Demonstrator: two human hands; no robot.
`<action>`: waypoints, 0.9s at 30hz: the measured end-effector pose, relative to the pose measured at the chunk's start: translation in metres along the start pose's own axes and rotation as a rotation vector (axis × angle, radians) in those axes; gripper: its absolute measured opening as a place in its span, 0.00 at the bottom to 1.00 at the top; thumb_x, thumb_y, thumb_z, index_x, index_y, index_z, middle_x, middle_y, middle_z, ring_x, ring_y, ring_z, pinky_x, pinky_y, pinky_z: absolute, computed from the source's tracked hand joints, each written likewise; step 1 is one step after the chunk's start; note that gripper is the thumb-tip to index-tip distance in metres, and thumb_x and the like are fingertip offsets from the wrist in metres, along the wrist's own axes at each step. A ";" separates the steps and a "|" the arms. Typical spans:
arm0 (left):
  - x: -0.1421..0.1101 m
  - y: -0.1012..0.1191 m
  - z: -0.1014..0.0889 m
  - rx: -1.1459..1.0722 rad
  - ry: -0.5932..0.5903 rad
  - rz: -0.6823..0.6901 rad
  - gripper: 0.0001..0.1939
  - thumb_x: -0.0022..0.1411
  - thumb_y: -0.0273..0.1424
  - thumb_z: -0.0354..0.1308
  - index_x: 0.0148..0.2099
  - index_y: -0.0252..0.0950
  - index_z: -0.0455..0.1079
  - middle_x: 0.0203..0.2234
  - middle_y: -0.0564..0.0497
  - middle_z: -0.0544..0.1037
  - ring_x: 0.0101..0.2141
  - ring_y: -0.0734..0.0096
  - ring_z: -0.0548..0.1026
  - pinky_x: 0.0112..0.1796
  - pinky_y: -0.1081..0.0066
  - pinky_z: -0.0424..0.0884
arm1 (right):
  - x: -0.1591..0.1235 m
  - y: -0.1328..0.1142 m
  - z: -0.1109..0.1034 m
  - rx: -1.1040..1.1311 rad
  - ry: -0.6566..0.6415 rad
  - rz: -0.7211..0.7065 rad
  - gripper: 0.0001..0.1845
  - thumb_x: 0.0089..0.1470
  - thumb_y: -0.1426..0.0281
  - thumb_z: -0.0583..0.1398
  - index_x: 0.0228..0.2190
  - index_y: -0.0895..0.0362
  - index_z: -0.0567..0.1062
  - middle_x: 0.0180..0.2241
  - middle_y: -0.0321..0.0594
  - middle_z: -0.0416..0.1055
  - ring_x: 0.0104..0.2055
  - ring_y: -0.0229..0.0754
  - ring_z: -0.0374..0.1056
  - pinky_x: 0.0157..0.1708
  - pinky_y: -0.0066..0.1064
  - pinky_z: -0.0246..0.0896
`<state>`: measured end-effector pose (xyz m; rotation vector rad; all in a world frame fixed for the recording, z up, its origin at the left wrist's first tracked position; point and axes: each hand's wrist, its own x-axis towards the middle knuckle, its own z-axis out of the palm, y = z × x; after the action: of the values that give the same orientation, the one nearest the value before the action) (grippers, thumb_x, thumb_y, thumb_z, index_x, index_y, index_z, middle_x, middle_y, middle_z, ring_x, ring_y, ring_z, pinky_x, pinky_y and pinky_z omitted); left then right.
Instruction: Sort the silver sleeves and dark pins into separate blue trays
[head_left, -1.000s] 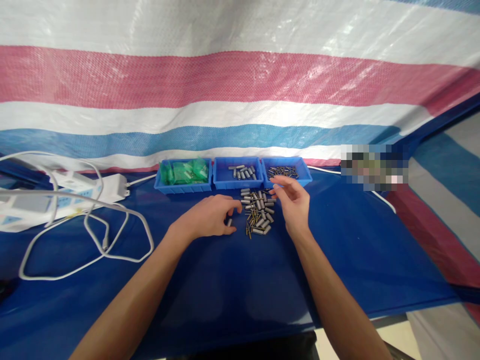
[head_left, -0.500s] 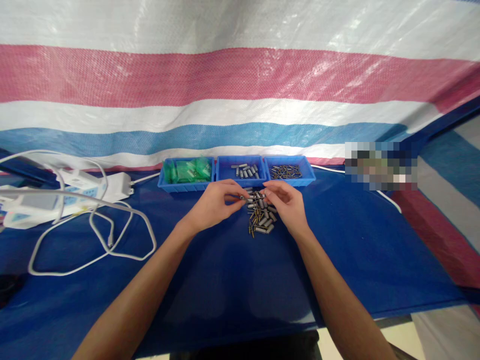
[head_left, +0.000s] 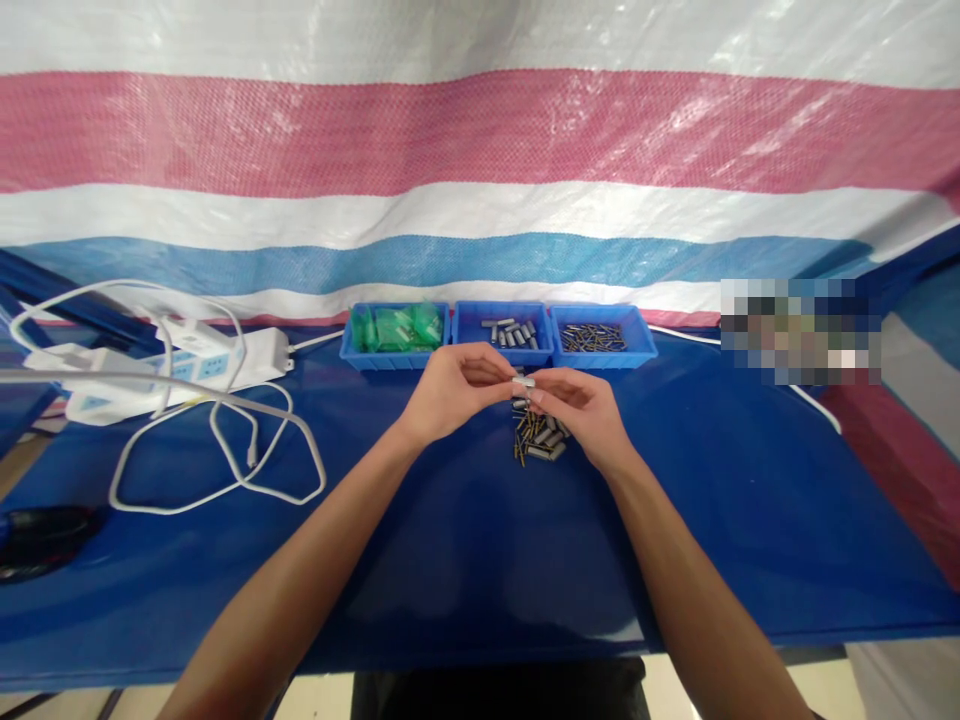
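Note:
Fingertips of my left hand (head_left: 463, 392) pinch a small silver metal cylinder (head_left: 524, 382) above the table. My right hand (head_left: 586, 408) meets it from the other side, thumb and fingers closed at the cylinder's near end; whether they hold a second small part is too small to tell. Below the hands lies a loose pile of metal cylinders (head_left: 556, 451) mixed with thin brass-coloured pins (head_left: 523, 438). The right hand partly covers this pile. Just behind the hands, a middle blue bin (head_left: 501, 357) holds several similar cylinders (head_left: 517, 334).
The left blue bin (head_left: 394, 361) contains green plastic bags (head_left: 397, 330). Many thin pins (head_left: 594, 337) fill the right blue bin (head_left: 604, 360). White power strips (head_left: 225, 365) and a looped white cable (head_left: 161, 511) lie at left. A black object (head_left: 49, 540) is near the left edge.
My hands have come together, and the silver cylinder now shows between their fingertips. The whole view has shifted, so the bins and pile appear farther right.

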<state>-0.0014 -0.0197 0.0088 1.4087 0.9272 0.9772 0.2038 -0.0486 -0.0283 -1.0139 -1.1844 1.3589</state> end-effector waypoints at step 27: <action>0.000 -0.031 0.003 1.120 -0.211 0.252 0.08 0.72 0.26 0.55 0.47 0.35 0.76 0.43 0.45 0.80 0.46 0.59 0.78 0.49 0.63 0.75 | 0.010 0.006 -0.020 -0.183 0.339 -0.244 0.14 0.57 0.62 0.69 0.45 0.50 0.81 0.40 0.39 0.83 0.33 0.41 0.78 0.37 0.37 0.77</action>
<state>0.0008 -0.0187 -0.0225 2.5514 1.2140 0.4199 0.2217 -0.0363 -0.0370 -1.1357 -1.1438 0.8607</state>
